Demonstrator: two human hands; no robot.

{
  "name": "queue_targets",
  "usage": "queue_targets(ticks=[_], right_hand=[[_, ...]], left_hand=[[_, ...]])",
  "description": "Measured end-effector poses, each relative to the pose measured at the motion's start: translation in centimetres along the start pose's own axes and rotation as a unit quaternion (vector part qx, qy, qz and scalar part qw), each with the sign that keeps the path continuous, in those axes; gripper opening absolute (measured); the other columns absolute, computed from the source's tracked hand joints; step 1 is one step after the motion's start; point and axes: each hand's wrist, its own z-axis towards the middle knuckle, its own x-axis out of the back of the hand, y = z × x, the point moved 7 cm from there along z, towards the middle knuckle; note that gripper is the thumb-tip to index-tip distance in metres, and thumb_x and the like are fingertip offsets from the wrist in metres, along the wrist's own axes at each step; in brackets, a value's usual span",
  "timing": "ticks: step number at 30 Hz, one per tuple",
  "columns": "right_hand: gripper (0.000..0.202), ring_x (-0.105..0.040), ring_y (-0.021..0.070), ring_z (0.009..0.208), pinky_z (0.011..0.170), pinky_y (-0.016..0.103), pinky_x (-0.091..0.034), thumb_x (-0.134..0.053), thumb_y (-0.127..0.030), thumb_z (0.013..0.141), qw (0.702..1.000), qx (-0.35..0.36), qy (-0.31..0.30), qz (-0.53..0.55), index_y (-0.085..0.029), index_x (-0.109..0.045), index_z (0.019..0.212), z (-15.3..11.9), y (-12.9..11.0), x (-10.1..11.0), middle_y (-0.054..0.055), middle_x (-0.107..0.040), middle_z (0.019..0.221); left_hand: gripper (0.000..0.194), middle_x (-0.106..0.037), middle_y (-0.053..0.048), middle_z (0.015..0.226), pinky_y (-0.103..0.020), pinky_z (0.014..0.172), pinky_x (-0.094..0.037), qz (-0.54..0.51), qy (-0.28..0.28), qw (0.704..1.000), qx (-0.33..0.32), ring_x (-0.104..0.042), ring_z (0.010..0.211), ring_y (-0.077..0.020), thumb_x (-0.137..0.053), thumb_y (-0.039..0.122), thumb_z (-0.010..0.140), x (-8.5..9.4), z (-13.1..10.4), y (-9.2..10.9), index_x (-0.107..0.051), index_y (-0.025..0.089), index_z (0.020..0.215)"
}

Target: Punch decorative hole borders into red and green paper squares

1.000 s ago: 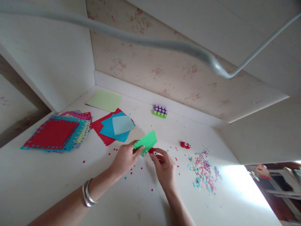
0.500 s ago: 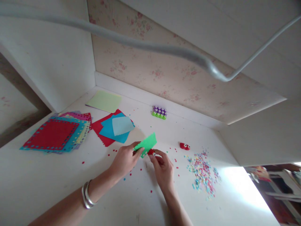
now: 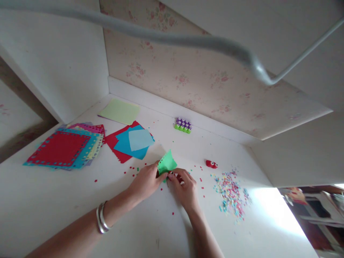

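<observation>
A bright green sheet of paper [image 3: 167,162] is pinched in my left hand [image 3: 146,182], with a row of small holes along its left edge. Closed around a small red craft punch [image 3: 171,173] is my right hand [image 3: 185,188]; the punch sits at the paper's lower edge, mostly covered by my fingers. Both hands nearly meet over the white table. To the right lies another red punch [image 3: 212,164] with white eyes. Small red and green paper bits are scattered around my hands.
Hole-edged coloured sheets [image 3: 60,148] are stacked at the left. Blue paper [image 3: 138,148] lies over red paper, with pale green sheets [image 3: 119,111] behind. Purple and green eyed pieces [image 3: 183,125] stand near the wall. Confetti [image 3: 232,193] is heaped at the right. A grey cable [image 3: 172,37] crosses above.
The green paper has been turned in my left hand, so its holed edge now faces left. The red punch has moved to another edge. More green bits show on the table.
</observation>
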Motion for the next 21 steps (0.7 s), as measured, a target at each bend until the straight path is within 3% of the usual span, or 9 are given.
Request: queue_targets(ticks=[3,7,9,11,15,21], right_hand=[[0.017,-0.064,0.0159,0.075,0.069,0.028,-0.053,-0.058,-0.034,0.094,1.0,0.016,-0.007,-0.004,-0.022,-0.07,0.092,0.3,-0.1,0.2,0.003,-0.07,0.089],[0.021,-0.065,0.0179,0.084,0.073,0.029,-0.053,-0.052,-0.033,0.097,1.0,0.006,0.003,0.009,-0.022,-0.07,0.096,0.8,0.1,0.7,0.005,-0.07,0.095],[0.021,-0.065,0.018,0.084,0.073,0.029,-0.053,-0.052,-0.032,0.097,1.0,0.008,-0.011,0.008,-0.022,-0.071,0.097,1.2,0.0,0.7,0.005,-0.07,0.098],[0.022,-0.065,0.0189,0.089,0.079,0.031,-0.053,-0.053,-0.032,0.097,0.999,0.03,-0.032,-0.005,-0.023,-0.073,0.099,1.7,-0.2,0.6,0.006,-0.07,0.102],[0.023,-0.062,0.0219,0.097,0.086,0.037,-0.051,-0.054,-0.033,0.097,0.993,0.067,-0.069,-0.073,-0.028,-0.075,0.105,2.5,-0.1,0.1,0.006,-0.068,0.109],[0.026,-0.059,0.0215,0.092,0.084,0.039,-0.051,-0.052,-0.036,0.098,0.989,0.072,-0.078,-0.102,-0.03,-0.076,0.106,2.7,0.1,-0.2,0.005,-0.067,0.112]], left_hand=[[0.022,-0.07,-0.007,0.091,-0.03,0.07,-0.051,0.042,0.015,0.999,-0.019,-0.068,0.084,-0.0221,-0.05,0.036,0.095,0.1,-0.2,0.2,-0.06,0.019,0.104],[0.054,-0.06,-0.016,0.12,-0.042,0.091,-0.05,0.136,0.103,0.984,-0.056,-0.058,0.112,-0.0302,-0.055,0.044,0.091,1.8,-0.4,0.7,-0.046,0.013,0.135],[0.06,-0.055,-0.017,0.128,-0.046,0.097,-0.046,0.179,0.134,0.973,-0.064,-0.053,0.118,-0.032,-0.054,0.043,0.092,2.5,-0.5,0.8,-0.04,0.015,0.143],[0.053,-0.055,-0.015,0.131,-0.047,0.099,-0.044,0.204,0.127,0.968,-0.074,-0.052,0.12,-0.0315,-0.052,0.039,0.093,2.3,-0.6,0.8,-0.043,0.019,0.142],[0.036,-0.058,-0.011,0.133,-0.049,0.106,-0.037,0.219,0.07,0.967,-0.108,-0.05,0.125,-0.0298,-0.052,0.034,0.093,0.4,-1.0,0.4,-0.059,0.021,0.126],[0.034,-0.059,-0.011,0.135,-0.053,0.111,-0.025,0.207,0.048,0.971,-0.113,-0.047,0.13,-0.0292,-0.052,0.033,0.092,-0.6,-1.3,-0.1,-0.062,0.022,0.122]])
